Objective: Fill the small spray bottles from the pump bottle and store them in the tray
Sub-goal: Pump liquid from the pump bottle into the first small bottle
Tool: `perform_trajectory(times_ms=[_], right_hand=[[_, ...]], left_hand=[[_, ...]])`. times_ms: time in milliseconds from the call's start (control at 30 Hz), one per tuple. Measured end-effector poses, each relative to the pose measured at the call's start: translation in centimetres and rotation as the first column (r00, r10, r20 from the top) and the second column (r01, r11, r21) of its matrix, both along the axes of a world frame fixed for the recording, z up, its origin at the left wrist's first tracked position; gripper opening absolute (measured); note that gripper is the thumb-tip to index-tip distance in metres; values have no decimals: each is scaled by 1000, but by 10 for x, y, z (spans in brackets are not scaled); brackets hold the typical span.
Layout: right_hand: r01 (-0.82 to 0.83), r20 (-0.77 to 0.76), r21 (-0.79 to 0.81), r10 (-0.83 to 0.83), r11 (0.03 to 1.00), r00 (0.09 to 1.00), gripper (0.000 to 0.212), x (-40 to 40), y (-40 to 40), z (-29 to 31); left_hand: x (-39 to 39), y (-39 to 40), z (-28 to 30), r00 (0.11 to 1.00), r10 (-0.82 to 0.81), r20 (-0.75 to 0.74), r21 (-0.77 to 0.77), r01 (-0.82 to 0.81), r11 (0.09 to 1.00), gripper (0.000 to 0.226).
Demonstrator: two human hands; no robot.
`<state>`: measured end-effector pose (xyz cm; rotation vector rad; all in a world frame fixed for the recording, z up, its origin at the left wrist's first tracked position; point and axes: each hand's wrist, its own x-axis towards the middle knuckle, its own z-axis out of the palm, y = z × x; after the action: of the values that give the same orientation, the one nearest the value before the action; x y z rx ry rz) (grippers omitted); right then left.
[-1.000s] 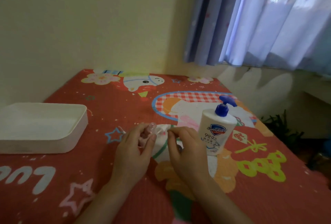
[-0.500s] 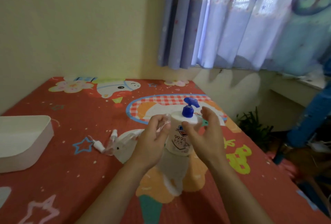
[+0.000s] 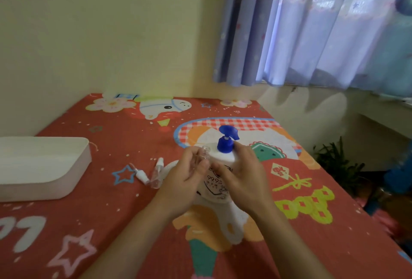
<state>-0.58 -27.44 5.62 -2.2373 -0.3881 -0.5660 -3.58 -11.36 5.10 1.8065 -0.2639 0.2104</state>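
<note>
A white pump bottle [image 3: 217,176] with a blue pump head [image 3: 226,139] stands mid-table between my hands. My right hand [image 3: 242,176] grips its body from the right, a finger up near the blue collar. My left hand [image 3: 185,175] holds a small clear spray bottle [image 3: 204,152] without its cap, its open neck up beside the pump bottle's shoulder. To the left on the cloth lie a second clear spray bottle [image 3: 156,174] with its cap on and a loose white spray cap [image 3: 141,174]. The white tray [image 3: 44,167] sits at the left edge.
The table carries a red cartoon-print cloth [image 3: 111,212] and stands against a pale wall. Blue curtains [image 3: 312,29] hang at the back right. Beyond the right table edge are a green plant [image 3: 336,162] and floor clutter.
My hands have gone from the table centre to the pump bottle. The left hand lifted the uncapped spray bottle beside it, and the right hand closed round the pump bottle. The view shifted.
</note>
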Motion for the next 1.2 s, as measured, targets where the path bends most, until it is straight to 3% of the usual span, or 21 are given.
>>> perform_trajectory(times_ms=[267,400,533,600,700,767,900,1033,1200], right_hand=[[-151,-42,-16,150,988,988,46,-10,20,5],[-284,-219,400,392,871,894,43,-6,10,25],[-316,-245,524,495,791,833,32,14,1,61],[-403,-289,459,562,792,775,30,20,-2,70],[-461,-293,362,568,810,769,31,22,-4,73],[-441,-259,342,534,830,805,34,21,-1,71],[-323,-161,256,369,911,915,20,12,18,66],[-332,-82,146,346,932,935,22,5,37,66],[-269,-253,315,354,910,901,34,8,33,72]], left_hand=[[-15,30,-8,996,85,32,7,-85,996,27],[-15,34,4,996,70,48,40,-72,997,31],[-12,33,14,997,57,56,37,-59,998,28],[-10,31,17,996,59,74,30,-62,998,26],[-8,29,20,995,53,84,13,-54,998,23],[-8,28,22,995,51,89,13,-52,999,22],[-12,29,20,995,32,91,24,-34,999,22],[-15,30,20,995,-1,101,73,-6,997,22],[-12,35,24,995,31,100,110,-42,993,21]])
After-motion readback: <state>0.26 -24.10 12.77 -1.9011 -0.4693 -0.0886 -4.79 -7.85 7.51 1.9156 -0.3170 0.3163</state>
